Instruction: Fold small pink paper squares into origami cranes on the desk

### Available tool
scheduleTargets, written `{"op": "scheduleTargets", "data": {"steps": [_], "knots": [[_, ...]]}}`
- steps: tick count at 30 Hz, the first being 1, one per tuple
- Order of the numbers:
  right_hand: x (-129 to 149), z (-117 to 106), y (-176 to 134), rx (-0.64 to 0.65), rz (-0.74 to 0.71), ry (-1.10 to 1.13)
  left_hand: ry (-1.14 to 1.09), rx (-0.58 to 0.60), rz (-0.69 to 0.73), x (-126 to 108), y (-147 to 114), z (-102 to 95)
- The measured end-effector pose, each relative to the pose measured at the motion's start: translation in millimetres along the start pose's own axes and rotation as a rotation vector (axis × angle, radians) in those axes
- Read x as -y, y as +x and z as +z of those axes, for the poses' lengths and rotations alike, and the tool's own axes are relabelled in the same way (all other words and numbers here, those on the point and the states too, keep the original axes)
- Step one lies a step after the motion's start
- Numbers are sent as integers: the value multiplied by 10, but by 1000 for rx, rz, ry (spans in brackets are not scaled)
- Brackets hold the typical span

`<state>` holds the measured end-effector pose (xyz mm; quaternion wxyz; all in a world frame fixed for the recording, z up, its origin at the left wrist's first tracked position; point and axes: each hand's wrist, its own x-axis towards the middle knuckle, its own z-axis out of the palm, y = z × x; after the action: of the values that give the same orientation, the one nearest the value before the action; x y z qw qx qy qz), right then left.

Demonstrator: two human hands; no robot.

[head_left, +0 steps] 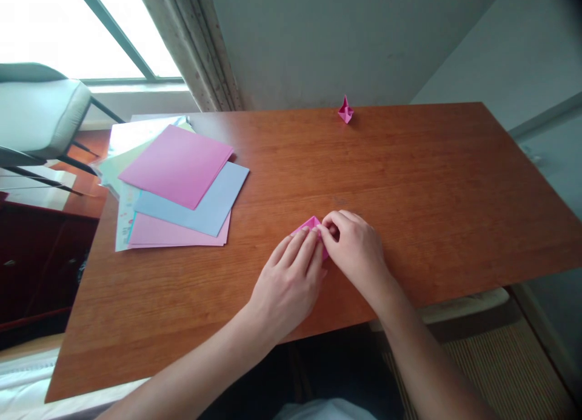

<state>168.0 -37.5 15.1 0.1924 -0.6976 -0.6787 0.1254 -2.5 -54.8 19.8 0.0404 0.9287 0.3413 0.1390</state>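
Observation:
A small folded sheet of pink paper (313, 222) lies near the front edge of the wooden table, mostly covered by my hands. My left hand (291, 274) holds it from the left, with its fingers laid close together across the top; most of the thumb is hidden. From the right, my right hand (352, 241) pinches the paper's upper right part between thumb and index finger, its other fingers curled. The fingertips of both hands nearly meet over the paper. Farther back stands a small pink origami figure (346, 111) with a pointed top.
Left on the table (431, 183) is a spread pile of paper: a pink sheet (179, 165) over a blue sheet (213, 202), with light pink sheets (177, 231) beneath. A chair (40, 114) stands by the window. The wall and a curtain (191, 44) border the back.

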Motion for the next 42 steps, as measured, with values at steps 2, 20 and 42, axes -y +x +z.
{"op": "scheduleTargets", "data": {"steps": [2,20,42], "knots": [[8,-7,-3,7,19,-3,-17,49,-27,-58,-32,26],[-199,-144,256,183,-200,265,50,136,-63,-126,-58,82],[-195,-119,314,176,-191,269,33,152,-75,-123,-40,68]]}}
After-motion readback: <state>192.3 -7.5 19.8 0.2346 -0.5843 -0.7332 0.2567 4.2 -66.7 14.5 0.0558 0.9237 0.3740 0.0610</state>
